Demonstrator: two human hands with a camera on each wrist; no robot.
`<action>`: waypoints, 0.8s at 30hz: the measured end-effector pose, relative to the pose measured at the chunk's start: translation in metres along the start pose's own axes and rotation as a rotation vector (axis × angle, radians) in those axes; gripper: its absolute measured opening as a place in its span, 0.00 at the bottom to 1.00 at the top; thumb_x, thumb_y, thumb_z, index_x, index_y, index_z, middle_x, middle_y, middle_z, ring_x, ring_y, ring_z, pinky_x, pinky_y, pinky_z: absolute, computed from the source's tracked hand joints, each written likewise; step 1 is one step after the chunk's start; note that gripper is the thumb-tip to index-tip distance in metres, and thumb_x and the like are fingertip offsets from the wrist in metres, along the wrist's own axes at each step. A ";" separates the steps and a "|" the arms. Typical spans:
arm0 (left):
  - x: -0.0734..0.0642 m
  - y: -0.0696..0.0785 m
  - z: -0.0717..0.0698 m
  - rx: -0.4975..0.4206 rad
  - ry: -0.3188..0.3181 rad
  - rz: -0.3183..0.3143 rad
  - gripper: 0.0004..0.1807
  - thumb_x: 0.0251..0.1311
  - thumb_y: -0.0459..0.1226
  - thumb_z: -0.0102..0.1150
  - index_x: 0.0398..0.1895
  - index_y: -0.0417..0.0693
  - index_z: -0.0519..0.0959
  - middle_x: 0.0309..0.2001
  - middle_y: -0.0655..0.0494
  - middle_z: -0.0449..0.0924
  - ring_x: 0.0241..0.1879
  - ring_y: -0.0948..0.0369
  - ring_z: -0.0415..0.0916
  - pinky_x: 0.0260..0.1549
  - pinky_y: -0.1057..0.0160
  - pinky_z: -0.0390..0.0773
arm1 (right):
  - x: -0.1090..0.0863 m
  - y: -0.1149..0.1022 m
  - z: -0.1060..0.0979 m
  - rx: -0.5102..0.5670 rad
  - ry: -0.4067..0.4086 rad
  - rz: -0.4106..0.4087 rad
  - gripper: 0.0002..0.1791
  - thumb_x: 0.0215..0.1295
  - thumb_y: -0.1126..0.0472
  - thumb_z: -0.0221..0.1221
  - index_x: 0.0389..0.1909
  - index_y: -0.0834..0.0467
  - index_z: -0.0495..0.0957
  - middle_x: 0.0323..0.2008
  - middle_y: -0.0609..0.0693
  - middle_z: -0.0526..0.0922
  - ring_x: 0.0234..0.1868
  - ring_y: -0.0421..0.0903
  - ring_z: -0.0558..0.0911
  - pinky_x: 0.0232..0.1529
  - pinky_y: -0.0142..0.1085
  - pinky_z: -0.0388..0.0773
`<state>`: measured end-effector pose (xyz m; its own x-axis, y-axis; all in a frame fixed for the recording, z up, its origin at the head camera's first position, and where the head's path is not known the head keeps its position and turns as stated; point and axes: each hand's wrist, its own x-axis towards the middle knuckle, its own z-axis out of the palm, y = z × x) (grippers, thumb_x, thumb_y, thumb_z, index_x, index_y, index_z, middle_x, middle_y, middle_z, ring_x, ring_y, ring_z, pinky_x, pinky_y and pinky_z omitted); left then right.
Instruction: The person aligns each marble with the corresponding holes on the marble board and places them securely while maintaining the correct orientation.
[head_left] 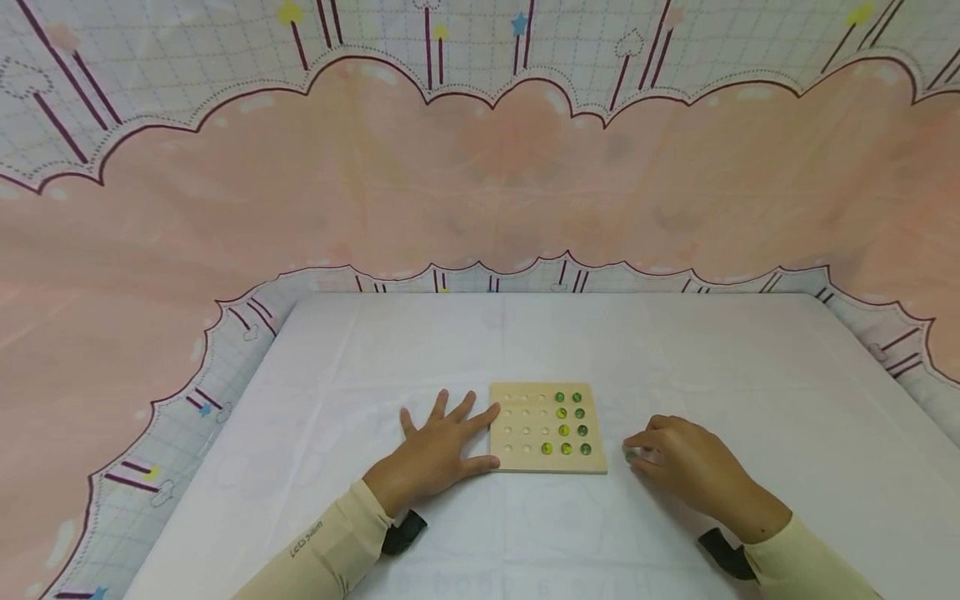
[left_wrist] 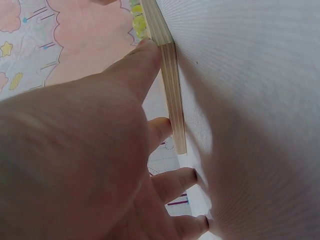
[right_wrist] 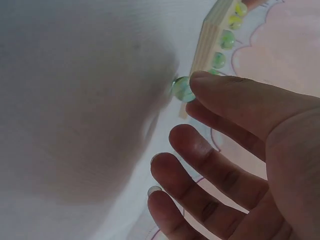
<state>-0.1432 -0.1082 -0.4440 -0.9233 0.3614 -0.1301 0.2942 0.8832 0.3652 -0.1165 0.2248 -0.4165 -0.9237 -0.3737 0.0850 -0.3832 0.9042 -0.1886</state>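
A square wooden board [head_left: 517,463] with rows of round dimples lies flat on the table. Glass marbles fill its two right-hand columns, green ones [head_left: 582,431] at the far right and mostly yellow ones [head_left: 564,431] beside them. One more yellow marble [head_left: 547,448] sits in the front row. My left hand [head_left: 431,454] has its fingers spread, with thumb and index finger at the board's left edge. Right of the board, my right hand [head_left: 690,467] pinches a clear greenish marble [right_wrist: 182,89] between thumb and index finger, low over the table; its other fingers are loosely bent.
The white-covered table [head_left: 675,350] extends around the board on all sides. Behind it hangs a pink cloth [head_left: 480,183] with a scalloped print. Dark straps [head_left: 405,533] show beneath the wrists.
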 end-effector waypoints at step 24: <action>-0.001 -0.001 0.002 0.016 0.001 0.002 0.42 0.59 0.66 0.57 0.77 0.76 0.57 0.80 0.54 0.50 0.79 0.37 0.37 0.60 0.16 0.34 | 0.006 0.000 0.005 0.011 -0.035 0.034 0.09 0.55 0.60 0.72 0.39 0.52 0.90 0.28 0.38 0.81 0.30 0.33 0.75 0.31 0.32 0.77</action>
<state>-0.1423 -0.1092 -0.4463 -0.9229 0.3631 -0.1280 0.3002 0.8870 0.3509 -0.1217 0.2218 -0.4211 -0.9357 -0.3499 0.0446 -0.3515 0.9143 -0.2014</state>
